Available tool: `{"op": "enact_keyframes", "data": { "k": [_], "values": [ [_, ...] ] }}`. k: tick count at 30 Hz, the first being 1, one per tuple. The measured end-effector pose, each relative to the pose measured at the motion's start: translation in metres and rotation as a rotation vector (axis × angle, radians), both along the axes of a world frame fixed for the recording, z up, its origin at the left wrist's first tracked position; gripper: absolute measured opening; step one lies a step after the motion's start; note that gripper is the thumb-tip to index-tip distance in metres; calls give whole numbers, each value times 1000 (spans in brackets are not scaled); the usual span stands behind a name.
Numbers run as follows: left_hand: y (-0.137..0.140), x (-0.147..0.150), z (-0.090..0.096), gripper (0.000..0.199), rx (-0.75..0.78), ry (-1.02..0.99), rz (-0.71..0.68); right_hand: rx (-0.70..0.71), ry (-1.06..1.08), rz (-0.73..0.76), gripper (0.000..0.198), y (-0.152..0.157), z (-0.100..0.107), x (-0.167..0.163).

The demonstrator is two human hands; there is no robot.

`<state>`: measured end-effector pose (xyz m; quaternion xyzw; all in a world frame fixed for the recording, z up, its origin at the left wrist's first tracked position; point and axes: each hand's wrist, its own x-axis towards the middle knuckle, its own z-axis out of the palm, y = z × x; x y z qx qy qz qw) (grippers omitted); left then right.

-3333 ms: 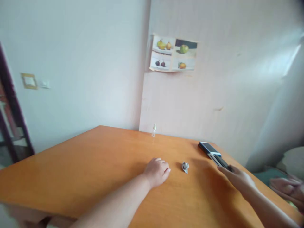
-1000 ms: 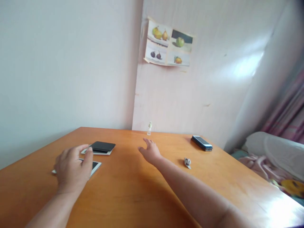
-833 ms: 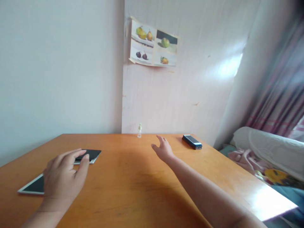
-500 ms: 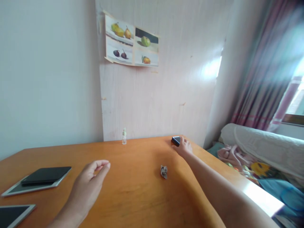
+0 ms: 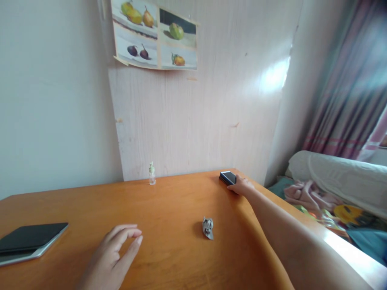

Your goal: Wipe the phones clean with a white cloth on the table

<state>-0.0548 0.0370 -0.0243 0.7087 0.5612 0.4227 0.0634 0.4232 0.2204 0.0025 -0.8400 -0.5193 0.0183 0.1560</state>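
At the far right of the orange-brown table [image 5: 169, 205], my right hand [image 5: 242, 185] grips the near right end of a small stack of phones [image 5: 229, 177]. The top phone has a dark screen and a pale rim; how many lie under it is hidden. My left hand [image 5: 117, 251] hovers over the front left of the table with nothing in it, its thumb and curled fingers a little apart. Between the hands lies a crumpled grey piece [image 5: 207, 228], perhaps paper or foil.
A small clear pump bottle [image 5: 152, 175] stands near the back edge. On the left, a black flat device [image 5: 33, 237] rests on a white-framed tablet [image 5: 45, 250]. Beyond the table's right side are bedding and cloths [image 5: 314, 195]. Fruit pictures [image 5: 178, 48] hang on the wall.
My right hand has closed around the end of the phone stack. My left hand's thumb and fingers have parted. The view has shifted, taking the nearer tablet out of sight.
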Motion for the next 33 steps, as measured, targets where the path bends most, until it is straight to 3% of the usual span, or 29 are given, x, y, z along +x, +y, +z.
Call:
{"op": "enact_keyframes", "data": {
  "k": [6, 13, 17, 20, 26, 30, 33],
  "values": [
    [2, 3, 0, 20, 36, 2, -31, 33, 14, -6, 70, -11, 5, -10],
    [-15, 13, 14, 16, 75, -8, -60, 214, 324, 120, 95, -52, -2, -21],
    [-14, 6, 26, 12, 124, -92, 49, 192, 492, 261, 95, -74, 1, -55],
    [-7, -11, 34, 12, 163, -227, 164, 148, 563, 468, 91, -95, 11, -110],
    [7, -73, 52, 23, 326, -679, 486, 74, 661, 803, 82, -133, 18, -264],
    [1, -113, 61, 24, 417, -718, 620, 96, 574, 1019, 81, -152, 9, -365],
    [-11, -128, 71, 19, 512, -599, 720, 96, 492, 1117, 83, -166, 2, -431]
  ]
}}
